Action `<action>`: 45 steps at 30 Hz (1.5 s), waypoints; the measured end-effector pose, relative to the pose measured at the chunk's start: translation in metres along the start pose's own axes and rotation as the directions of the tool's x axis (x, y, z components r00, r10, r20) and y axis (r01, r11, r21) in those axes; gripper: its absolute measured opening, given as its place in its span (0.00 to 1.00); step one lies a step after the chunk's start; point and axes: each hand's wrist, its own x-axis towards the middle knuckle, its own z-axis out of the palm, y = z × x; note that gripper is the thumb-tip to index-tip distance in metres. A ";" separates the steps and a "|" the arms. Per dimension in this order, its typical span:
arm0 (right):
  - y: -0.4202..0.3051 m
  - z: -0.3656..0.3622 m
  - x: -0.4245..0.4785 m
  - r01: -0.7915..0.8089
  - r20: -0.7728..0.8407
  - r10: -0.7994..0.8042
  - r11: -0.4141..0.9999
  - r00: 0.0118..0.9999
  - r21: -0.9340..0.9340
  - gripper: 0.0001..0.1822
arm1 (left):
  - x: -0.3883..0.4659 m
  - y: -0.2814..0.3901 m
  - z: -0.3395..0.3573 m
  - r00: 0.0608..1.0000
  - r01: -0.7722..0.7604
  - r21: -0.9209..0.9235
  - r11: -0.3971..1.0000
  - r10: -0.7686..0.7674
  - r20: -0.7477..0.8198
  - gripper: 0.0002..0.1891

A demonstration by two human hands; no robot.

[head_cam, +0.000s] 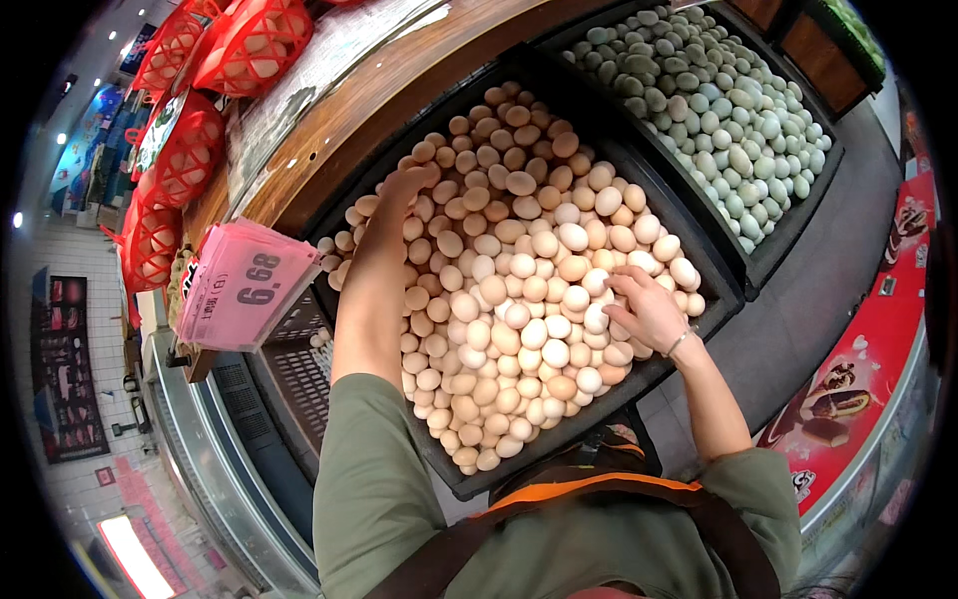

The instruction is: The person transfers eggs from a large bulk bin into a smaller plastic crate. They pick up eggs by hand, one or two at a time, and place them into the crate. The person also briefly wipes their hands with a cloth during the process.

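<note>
A black tray (673, 371) before me is heaped with brown and cream eggs (516, 314). My left hand (414, 183) reaches to the heap's far left part, among the darker brown eggs; its fingers are partly hidden, and whether it holds an egg cannot be told. On the right side of the heap, my right hand (645, 308) has its fingers apart. Its fingertips touch or hover close by pale eggs (596, 318); none is plainly gripped.
Behind to the right, another black tray holds greenish eggs (737, 142). Red net baskets of eggs (254, 45) stand on a wooden ledge (359, 120) at upper left. Pink price cards (247, 288) hang near my left forearm. A red freezer (853, 374) stands at the right.
</note>
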 end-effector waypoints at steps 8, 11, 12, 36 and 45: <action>0.026 -0.002 -0.009 0.036 -0.152 -0.020 0.994 0.988 0.100 0.17 | -0.053 0.025 -0.026 0.996 0.070 -0.051 0.996 -0.067 0.052 0.28; 0.028 0.000 -0.004 0.060 -0.174 -0.043 0.994 0.984 0.094 0.17 | -0.044 0.023 -0.027 0.994 0.110 -0.136 0.985 -0.113 -0.012 0.25; 0.030 0.002 -0.002 0.067 -0.183 -0.050 0.994 0.982 0.091 0.17 | -0.044 0.024 -0.026 0.993 0.118 -0.162 0.980 -0.119 0.004 0.25; 0.038 0.005 0.009 0.062 -0.162 -0.030 0.978 0.986 0.198 0.15 | -0.031 0.039 -0.035 0.995 -0.101 0.514 0.852 0.098 0.033 0.28; 0.024 -0.002 0.007 0.043 -0.133 -0.015 0.976 0.991 0.212 0.15 | -0.072 0.040 0.036 0.840 -0.501 0.579 0.643 0.523 0.145 0.33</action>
